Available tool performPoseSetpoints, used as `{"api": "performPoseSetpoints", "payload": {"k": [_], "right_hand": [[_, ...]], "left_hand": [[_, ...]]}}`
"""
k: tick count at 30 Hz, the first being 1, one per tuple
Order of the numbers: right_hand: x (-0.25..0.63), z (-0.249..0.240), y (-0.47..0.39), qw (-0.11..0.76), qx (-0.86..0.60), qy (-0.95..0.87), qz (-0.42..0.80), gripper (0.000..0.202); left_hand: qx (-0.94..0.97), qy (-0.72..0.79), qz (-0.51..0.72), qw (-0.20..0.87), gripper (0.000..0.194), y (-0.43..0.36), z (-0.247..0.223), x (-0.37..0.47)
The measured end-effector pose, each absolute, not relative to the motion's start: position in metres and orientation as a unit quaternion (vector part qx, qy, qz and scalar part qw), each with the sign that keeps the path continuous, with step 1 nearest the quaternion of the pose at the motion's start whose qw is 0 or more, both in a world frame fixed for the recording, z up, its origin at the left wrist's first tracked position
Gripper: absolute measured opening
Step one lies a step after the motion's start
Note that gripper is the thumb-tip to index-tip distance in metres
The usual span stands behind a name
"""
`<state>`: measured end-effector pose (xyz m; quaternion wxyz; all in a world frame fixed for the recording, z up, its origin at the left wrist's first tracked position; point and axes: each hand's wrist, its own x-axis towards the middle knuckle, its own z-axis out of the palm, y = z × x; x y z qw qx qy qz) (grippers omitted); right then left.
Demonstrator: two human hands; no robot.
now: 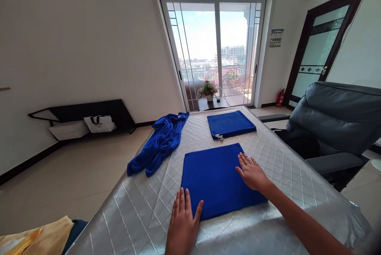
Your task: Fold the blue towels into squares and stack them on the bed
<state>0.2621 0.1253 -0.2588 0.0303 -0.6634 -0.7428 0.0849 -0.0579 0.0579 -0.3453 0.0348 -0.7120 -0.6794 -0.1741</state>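
A blue cloth [214, 179] lies flat in a neat rectangle on the quilted silver mattress [143, 207]. My left hand [183, 217] rests at its near left edge, fingers stretched out and thumb apart. On its right side lies my right hand [251, 172], palm down with the fingers extended. Farther back, a stack of folded blue cloths [232, 123] shows white tags at its near left corner. To the left, a crumpled heap of blue cloth [163, 140] spreads toward the mattress edge.
At the right stands a dark padded armchair [336, 116] close to the mattress. A small table [212, 105] with a potted plant [208, 89] is beyond the far edge. On the left floor are a black frame [92, 110] and a white bag [100, 124]. Yellow fabric [38, 237] lies lower left.
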Motion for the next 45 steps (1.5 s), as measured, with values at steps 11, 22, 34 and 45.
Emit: {"api": "performPoseSetpoints", "payload": {"k": [11, 22, 34, 45], "right_hand": [[0.261, -0.299, 0.182, 0.076, -0.694, -0.709, 0.095, 0.07], [0.266, -0.298, 0.178, 0.043, -0.675, -0.734, 0.064, 0.065], [0.261, -0.294, 0.181, 0.067, -0.696, -0.709, 0.09, 0.069], [0.263, -0.289, 0.184, 0.035, -0.702, -0.706, 0.089, 0.07]], "left_hand": [[-0.709, -0.699, -0.091, 0.001, 0.089, 0.062, -0.329, -0.059], [-0.899, -0.415, -0.123, -0.069, 0.074, 0.153, -0.259, 0.13], [-0.793, -0.602, -0.09, -0.018, 0.079, 0.206, -0.295, 0.004], [-0.716, -0.685, -0.133, -0.012, 0.085, 0.221, -0.304, -0.086]]}}
